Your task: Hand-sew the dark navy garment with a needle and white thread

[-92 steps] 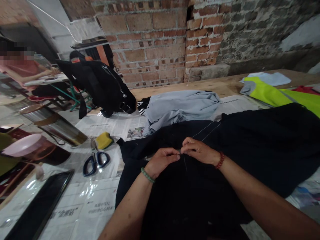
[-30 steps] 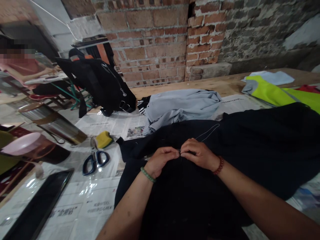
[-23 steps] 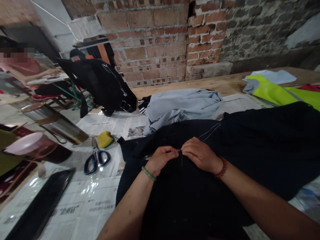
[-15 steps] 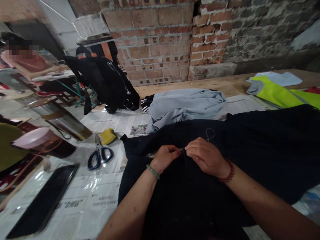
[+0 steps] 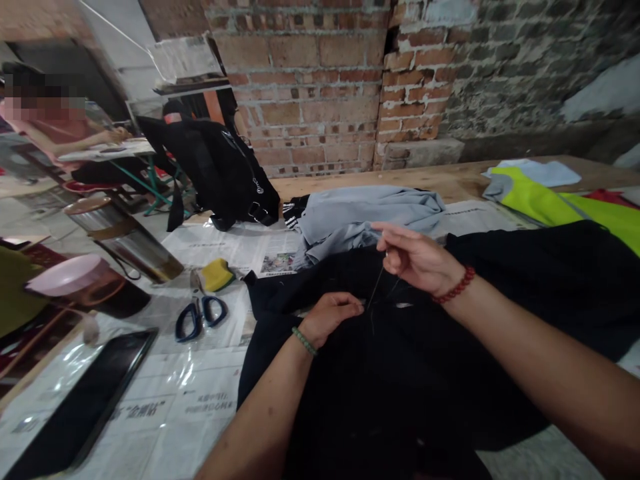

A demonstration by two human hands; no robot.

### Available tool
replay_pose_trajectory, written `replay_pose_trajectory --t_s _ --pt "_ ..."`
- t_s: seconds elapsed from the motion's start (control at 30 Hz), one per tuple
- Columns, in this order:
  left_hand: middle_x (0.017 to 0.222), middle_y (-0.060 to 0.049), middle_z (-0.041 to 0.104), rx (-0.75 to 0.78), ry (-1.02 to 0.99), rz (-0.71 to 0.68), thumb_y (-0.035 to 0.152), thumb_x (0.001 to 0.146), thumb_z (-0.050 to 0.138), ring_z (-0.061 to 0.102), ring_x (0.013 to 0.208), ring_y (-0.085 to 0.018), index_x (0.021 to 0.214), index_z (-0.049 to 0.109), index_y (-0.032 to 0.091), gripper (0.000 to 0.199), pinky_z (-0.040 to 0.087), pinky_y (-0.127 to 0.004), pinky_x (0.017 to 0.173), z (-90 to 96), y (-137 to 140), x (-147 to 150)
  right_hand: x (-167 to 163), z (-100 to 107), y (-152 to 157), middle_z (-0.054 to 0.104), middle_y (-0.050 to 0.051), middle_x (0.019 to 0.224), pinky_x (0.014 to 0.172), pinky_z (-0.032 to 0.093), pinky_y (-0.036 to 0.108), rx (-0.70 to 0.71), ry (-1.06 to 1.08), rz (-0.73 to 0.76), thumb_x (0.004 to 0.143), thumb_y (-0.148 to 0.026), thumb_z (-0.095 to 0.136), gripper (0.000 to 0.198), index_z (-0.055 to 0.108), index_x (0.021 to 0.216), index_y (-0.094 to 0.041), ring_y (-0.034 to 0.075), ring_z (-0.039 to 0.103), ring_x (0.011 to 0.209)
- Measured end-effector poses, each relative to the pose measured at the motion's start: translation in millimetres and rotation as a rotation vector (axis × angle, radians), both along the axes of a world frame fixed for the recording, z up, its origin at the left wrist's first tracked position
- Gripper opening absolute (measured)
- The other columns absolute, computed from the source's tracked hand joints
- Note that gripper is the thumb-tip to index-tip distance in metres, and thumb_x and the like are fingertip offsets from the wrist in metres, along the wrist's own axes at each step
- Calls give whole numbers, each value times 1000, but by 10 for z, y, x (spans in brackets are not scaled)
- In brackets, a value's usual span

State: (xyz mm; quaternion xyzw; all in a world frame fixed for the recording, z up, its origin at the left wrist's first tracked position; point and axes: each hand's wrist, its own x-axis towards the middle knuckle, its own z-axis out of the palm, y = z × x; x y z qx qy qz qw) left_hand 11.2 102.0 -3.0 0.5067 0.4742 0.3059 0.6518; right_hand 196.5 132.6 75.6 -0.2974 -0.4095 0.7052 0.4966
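A large dark navy garment (image 5: 400, 387) lies spread in front of me. My left hand (image 5: 334, 315) pinches a fold of it between thumb and fingers. Raised above the cloth, my right hand (image 5: 415, 257) closes thumb and fingers on a sewing needle (image 5: 385, 253), of which only a small glint shows at the fingertips. A dark thread (image 5: 376, 287) stretches taut from there down to the cloth beside my left fingertips. Thin loose thread ends lie on the fabric near that spot.
Left of the garment are scissors (image 5: 200, 316), a yellow sponge-like block (image 5: 216, 274), a phone (image 5: 85, 407), a lidded cup (image 5: 90, 287) and a steel flask (image 5: 125, 239). Behind lie a black bag (image 5: 220, 173), grey clothing (image 5: 365, 210) and a neon vest (image 5: 535, 197). A person sits far left.
My right hand has risen up and away from the left hand, drawing the thread out taut. The left hand keeps its pinch on the garment in nearly the same place.
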Motion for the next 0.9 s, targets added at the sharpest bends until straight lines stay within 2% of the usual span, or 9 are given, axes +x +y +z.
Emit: replay_pose_trajectory --t_s 0.13,0.33,0.57,0.7,0.8,0.9 --pt "57 2 57 -4 12 -1 29 59 69 48 54 -9 62 64 14 16 36 -22 54 9 -4 0 88 209 157 64 -1 61 47 52 19 -72 -11 -73 82 -11 47 11 57 87 -13 8 60 49" --pt "55 3 57 -5 18 -4 28 58 69 48 53 -9 61 63 15 14 36 -22 54 20 3 -6 139 384 322 66 3 66 70 55 27 -8 -33 -102 81 0 41 19 56 85 -11 12 65 68" --pt "56 3 57 -23 8 -5 27 58 69 49 53 -9 60 63 15 14 36 -22 55 13 17 -16 224 252 640 65 3 66 51 54 28 50 -144 -32 87 -11 36 14 49 89 -16 14 65 58" --pt "57 3 57 -32 -3 -5 27 57 70 49 55 -9 60 63 15 14 36 -22 56 21 14 -16 221 134 785 62 2 62 62 54 34 -2 -148 -119 88 -13 33 14 46 87 -16 16 65 68" --pt "56 3 57 -36 -2 2 27 56 70 49 54 -9 60 63 15 15 36 -23 56 29 8 -15 195 61 847 61 0 63 68 53 35 130 -225 -231 88 -13 34 14 48 86 -16 14 65 69" --pt "56 3 57 -36 -8 0 27 56 70 49 54 -9 60 63 15 15 36 -23 56 32 7 -15 203 22 877 61 1 68 70 51 31 418 -484 -387 85 -14 38 14 52 85 -16 12 63 69"
